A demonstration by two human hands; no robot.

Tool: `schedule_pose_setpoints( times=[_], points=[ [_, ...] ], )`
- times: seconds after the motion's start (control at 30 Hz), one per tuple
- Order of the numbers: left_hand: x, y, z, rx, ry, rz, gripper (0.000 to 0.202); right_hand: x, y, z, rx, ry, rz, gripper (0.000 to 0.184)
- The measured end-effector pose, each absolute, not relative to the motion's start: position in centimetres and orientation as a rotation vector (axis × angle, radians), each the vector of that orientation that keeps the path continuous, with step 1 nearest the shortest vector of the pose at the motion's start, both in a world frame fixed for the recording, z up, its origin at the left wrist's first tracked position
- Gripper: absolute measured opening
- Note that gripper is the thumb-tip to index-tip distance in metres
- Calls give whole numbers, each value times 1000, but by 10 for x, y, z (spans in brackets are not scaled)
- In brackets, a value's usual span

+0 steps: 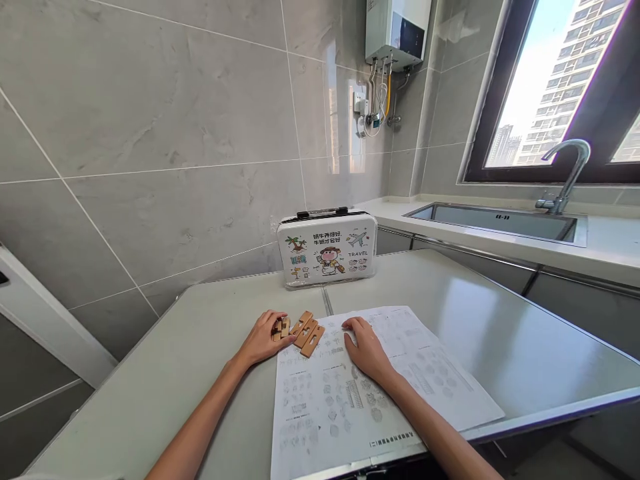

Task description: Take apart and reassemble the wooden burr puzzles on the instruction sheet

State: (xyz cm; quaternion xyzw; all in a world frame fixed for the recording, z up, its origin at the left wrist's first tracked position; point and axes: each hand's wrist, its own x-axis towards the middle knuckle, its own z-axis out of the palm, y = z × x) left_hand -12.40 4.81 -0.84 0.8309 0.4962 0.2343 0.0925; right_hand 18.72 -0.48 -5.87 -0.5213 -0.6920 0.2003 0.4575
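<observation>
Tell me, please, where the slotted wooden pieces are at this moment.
In the head view, the slotted wooden pieces lie just below the centre, between both hands but nearer the left hand, at the printed sheet's far left corner.

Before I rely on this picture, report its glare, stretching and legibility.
Head view: brightest at the window, with glare on the tabletop at right and reflections on the tiled wall; head view: apparent wide-angle stretch, tile lines slanting at left; head view: flat wooden pieces show clear edges, but small print on the paper sheet is too faint to read.
</observation>
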Motion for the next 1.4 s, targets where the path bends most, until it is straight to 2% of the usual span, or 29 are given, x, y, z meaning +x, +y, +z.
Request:
schedule_pose_setpoints(
  times=[0.17,0.47,0.57,0.7,0.8,1.07,1.33,1.4],
  points=[
    [-124,50,-13,2472,1537,736,56,187,-4,-62,-1282,-1708,449,19],
    [-118,41,1,2351,1570,813,61,187,-2,-59,-1250,-1657,554,17],
    [-85,31,17,2372,1401,908,62,184,-4,-47,-1188,-1527,813,19],
    [-19,15,30,2515,1060,950,62,184,-11,-28,-781,-1246,1504,43],
    [21,10,26,2533,945,929,60,187,-14,-24,-639,-1050,1756,50],
    [27,13,4,2484,969,985,75,193,-8,-32,-653,-846,1745,37],
    [13,15,5,2311,1090,997,58,193,-10,-25,-497,-832,1838,31],
    [13,16,4,2258,1089,1014,60,193,-9,-26,-516,-839,1825,30]
  ],
)
